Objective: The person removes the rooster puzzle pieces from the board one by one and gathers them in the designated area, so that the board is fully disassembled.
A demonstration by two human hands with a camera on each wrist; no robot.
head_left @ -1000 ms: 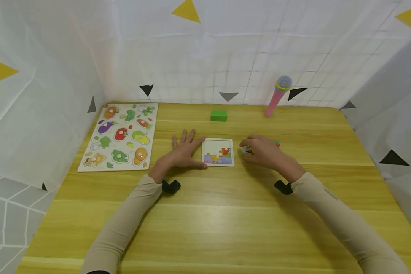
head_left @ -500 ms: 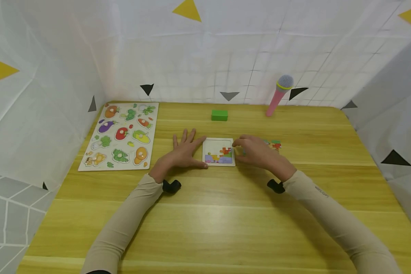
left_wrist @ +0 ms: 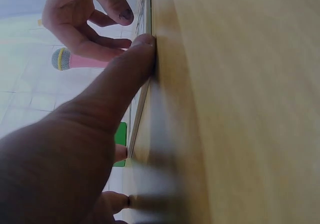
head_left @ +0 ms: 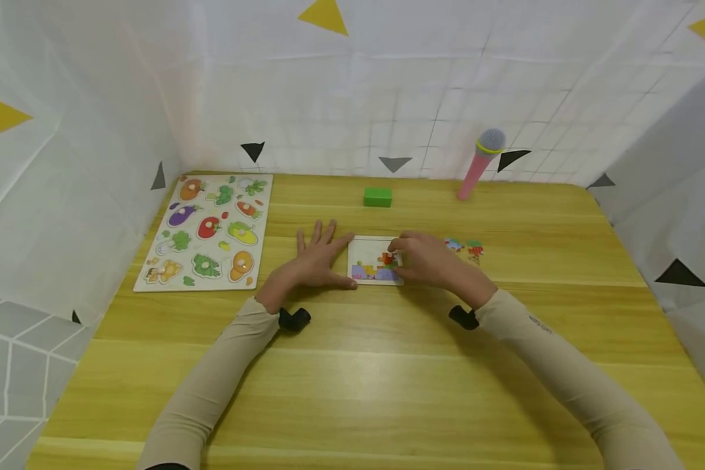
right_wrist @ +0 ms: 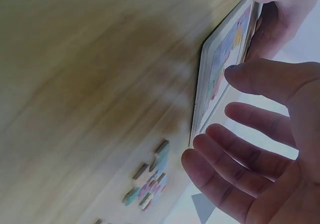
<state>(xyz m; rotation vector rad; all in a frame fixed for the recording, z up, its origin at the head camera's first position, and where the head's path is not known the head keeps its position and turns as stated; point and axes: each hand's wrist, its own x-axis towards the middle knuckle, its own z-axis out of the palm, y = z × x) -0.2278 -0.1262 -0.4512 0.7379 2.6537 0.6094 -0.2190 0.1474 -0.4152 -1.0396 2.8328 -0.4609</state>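
Note:
A small square jigsaw tray (head_left: 376, 238) with a pale rim lies mid-table, partly filled with colourful pieces along its bottom and right. My left hand (head_left: 316, 264) is spread flat at its left side; thumb and index finger touch the tray's corners. Over the tray's right edge hovers my right hand (head_left: 425, 258), fingers bent loosely. In the right wrist view its thumb (right_wrist: 250, 77) and fingers stand apart, and no piece shows between them. Loose jigsaw pieces (head_left: 454, 245) lie on the table just right of that hand, some partly hidden by it.
A vegetable peg puzzle board (head_left: 211, 238) lies at the back left. Behind the tray sits a green block (head_left: 378, 197). A pink toy microphone (head_left: 476, 170) leans at the back right against the white cloth wall. The wooden table (head_left: 352, 391) extends in front.
My right hand has moved left from the loose pieces to the tray's right edge, uncovering more of those pieces. My left hand has stayed at the tray's left side.

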